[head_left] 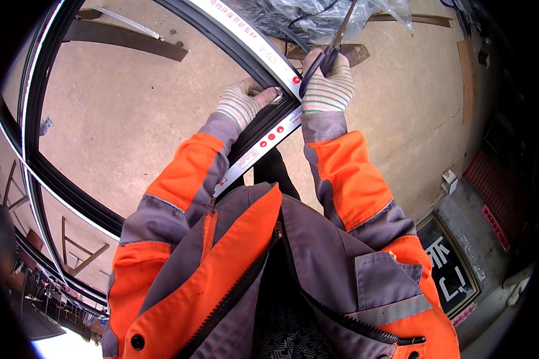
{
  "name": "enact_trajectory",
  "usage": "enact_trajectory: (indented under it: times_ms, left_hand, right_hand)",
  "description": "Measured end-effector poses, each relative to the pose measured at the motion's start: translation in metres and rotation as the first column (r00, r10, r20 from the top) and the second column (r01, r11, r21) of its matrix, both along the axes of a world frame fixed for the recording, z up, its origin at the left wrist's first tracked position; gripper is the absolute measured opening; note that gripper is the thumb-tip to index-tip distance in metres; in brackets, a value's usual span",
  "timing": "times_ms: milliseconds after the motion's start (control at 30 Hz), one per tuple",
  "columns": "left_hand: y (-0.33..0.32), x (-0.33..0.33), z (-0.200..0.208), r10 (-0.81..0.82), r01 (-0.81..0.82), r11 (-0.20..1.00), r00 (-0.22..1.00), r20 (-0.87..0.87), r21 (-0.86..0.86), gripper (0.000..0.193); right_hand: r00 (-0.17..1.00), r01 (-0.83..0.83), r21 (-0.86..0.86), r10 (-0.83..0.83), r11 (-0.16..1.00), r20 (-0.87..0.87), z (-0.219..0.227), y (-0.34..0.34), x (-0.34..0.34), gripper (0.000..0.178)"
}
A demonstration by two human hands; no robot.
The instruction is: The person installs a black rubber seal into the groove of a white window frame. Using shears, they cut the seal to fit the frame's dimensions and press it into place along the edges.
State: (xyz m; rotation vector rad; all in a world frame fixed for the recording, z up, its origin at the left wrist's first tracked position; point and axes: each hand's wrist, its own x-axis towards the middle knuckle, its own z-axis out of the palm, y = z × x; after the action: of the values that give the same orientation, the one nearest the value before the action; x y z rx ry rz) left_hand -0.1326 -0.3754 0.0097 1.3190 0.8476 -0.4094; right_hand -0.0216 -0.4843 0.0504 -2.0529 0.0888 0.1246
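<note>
Left hand (242,103): fingers curled, thumb extended onto a small shiny metal piece (278,95) at the inside corner of the black frame (239,46). You touch the piece with your thumb tip; whether you pinch it or only press it, I cannot tell.

Right hand (329,87): closed around the dark handles of a pair of scissors (338,40), just outside the same corner. The blades point away from you, toward the top edge of the view. Whether your right hand also touches the frame cannot be told.

Gloves: striped knit on both hands, your left thumb bare at the tip.

Frame position: the corner lies between your two hands, one bar running up and to the left, the other coming back toward your body. White film strips (263,51) with red print cover faces of both bars.

Surroundings: crumpled clear plastic sheeting (317,24) beyond the scissors; a brown strip (126,40) on the tan floor (395,96), seen through the frame opening; a dark panel with white characters (446,263) at lower right.
</note>
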Motion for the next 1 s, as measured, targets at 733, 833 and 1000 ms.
enact_trajectory:
  times_ms: [733, 833, 1000]
  left_hand:
    - [0.008, 0.012, 0.022, -0.109, 0.110, 0.993, 0.994, -0.014, 0.031, 0.030]
    - [0.008, 0.011, 0.023, -0.148, 0.147, 0.985, 0.989, 0.005, 0.095, 0.031]
    - [0.006, 0.004, 0.007, -0.090, 0.089, 0.995, 0.996, 0.016, 0.046, 0.035]
  right_hand:
    - [1.000, 0.020, -0.023, -0.019, 1.000, 0.017, 0.002, -0.001, 0.000, 0.022]
    - [1.000, 0.020, 0.027, -0.020, 0.999, -0.001, 0.006, 0.001, -0.001, 0.021]
    - [1.000, 0.002, 0.035, -0.002, 0.999, -0.013, 0.005, 0.001, -0.001, 0.021]
